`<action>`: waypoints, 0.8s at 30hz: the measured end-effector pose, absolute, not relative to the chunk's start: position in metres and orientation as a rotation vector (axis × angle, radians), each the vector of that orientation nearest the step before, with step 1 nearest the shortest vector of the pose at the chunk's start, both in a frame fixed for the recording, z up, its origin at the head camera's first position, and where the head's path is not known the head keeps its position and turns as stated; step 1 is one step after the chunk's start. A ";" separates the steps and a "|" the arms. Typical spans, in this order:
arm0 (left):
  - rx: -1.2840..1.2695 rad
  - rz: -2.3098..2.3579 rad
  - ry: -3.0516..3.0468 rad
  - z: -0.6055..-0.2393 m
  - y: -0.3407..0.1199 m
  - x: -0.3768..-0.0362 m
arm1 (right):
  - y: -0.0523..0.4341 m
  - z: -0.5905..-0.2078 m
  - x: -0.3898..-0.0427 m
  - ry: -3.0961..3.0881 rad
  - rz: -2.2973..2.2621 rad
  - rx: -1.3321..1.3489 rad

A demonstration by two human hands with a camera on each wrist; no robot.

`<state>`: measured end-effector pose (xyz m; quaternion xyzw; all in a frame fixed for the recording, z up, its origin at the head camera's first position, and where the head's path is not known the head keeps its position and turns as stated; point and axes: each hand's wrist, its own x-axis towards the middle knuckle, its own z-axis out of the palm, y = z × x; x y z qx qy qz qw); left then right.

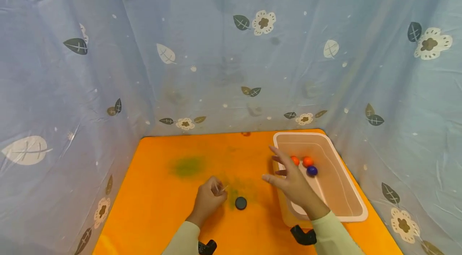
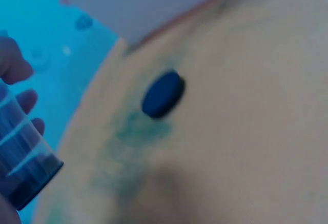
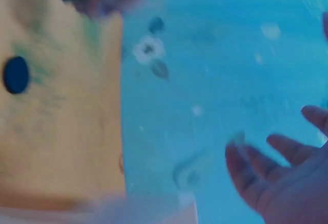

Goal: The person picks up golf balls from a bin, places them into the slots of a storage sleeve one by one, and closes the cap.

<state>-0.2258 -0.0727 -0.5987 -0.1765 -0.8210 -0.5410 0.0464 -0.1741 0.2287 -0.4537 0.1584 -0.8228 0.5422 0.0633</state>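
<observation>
My left hand (image 1: 211, 197) grips a small clear see-through container (image 2: 25, 155) with ridged sides and a dark end. In the head view the fingers mostly hide it. On the orange table, just right of that hand, lies a round black disc (image 1: 240, 203), lid-like in shape, touched by neither hand. Over the left rim of a pale plastic bin (image 1: 351, 175) hovers my right hand (image 1: 294, 183), fingers spread and holding nothing. Inside the bin are two orange-red balls (image 1: 308, 161) and a dark blue ball (image 1: 312, 171); the hand partly covers one orange-red ball.
The orange table (image 1: 155, 203) carries greenish stains (image 1: 187, 166). Blue curtains (image 1: 216, 58) with flower and leaf prints enclose it at the back and both sides. The bin takes up the table's right side, near the right curtain.
</observation>
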 end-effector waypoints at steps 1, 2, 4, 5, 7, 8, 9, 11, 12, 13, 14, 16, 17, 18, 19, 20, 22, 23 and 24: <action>-0.567 -1.629 -2.512 -0.593 -0.075 -0.220 | 0.237 -0.452 -0.180 -2.431 1.722 0.478; -0.593 -1.615 -2.515 -0.587 -0.078 -0.214 | 0.244 -0.451 -0.185 -2.379 1.797 0.473; -0.642 -1.612 -2.519 -0.578 -0.083 -0.201 | 0.258 -0.450 -0.194 -2.282 1.913 0.457; -0.665 -1.620 -2.518 -0.574 -0.085 -0.196 | 0.263 -0.450 -0.197 -2.242 1.949 0.441; -0.696 -1.643 -2.510 -0.568 -0.090 -0.187 | 0.271 -0.450 -0.200 -2.227 1.955 0.378; -0.706 -1.654 -2.505 -0.565 -0.092 -0.183 | 0.274 -0.451 -0.202 -2.239 1.943 0.345; -0.714 -1.664 -2.499 -0.563 -0.094 -0.180 | 0.276 -0.451 -0.203 -2.257 1.931 0.309; -0.725 -1.679 -2.480 -0.559 -0.098 -0.176 | 0.277 -0.451 -0.207 -2.323 1.886 0.232; -0.731 -1.682 -2.468 -0.556 -0.100 -0.174 | 0.277 -0.451 -0.210 -2.367 1.859 0.201; -0.739 -1.686 -2.455 -0.554 -0.101 -0.173 | 0.277 -0.452 -0.213 -2.402 1.838 0.173; -0.748 -1.688 -2.445 -0.552 -0.103 -0.171 | 0.277 -0.453 -0.218 -2.438 1.819 0.153; -0.765 -1.707 -2.422 -0.545 -0.106 -0.168 | 0.279 -0.456 -0.227 -2.519 1.770 0.115; -0.777 -1.718 -2.412 -0.542 -0.107 -0.167 | 0.280 -0.458 -0.232 -2.561 1.741 0.098; -0.794 -1.729 -2.400 -0.538 -0.107 -0.164 | 0.283 -0.460 -0.237 -2.601 1.720 0.085; -0.809 -1.746 -2.394 -0.534 -0.107 -0.162 | 0.286 -0.463 -0.241 -2.642 1.694 0.061; -0.828 -1.767 -2.385 -0.530 -0.107 -0.160 | 0.291 -0.466 -0.244 -2.684 1.674 0.041; -0.877 -1.789 -2.366 -0.521 -0.106 -0.156 | 0.301 -0.473 -0.251 -2.760 1.625 -0.012; -0.905 -1.786 -2.354 -0.516 -0.106 -0.155 | 0.306 -0.478 -0.254 -2.797 1.588 -0.028; -0.931 -1.785 -2.341 -0.511 -0.105 -0.154 | 0.312 -0.481 -0.257 -2.831 1.547 -0.039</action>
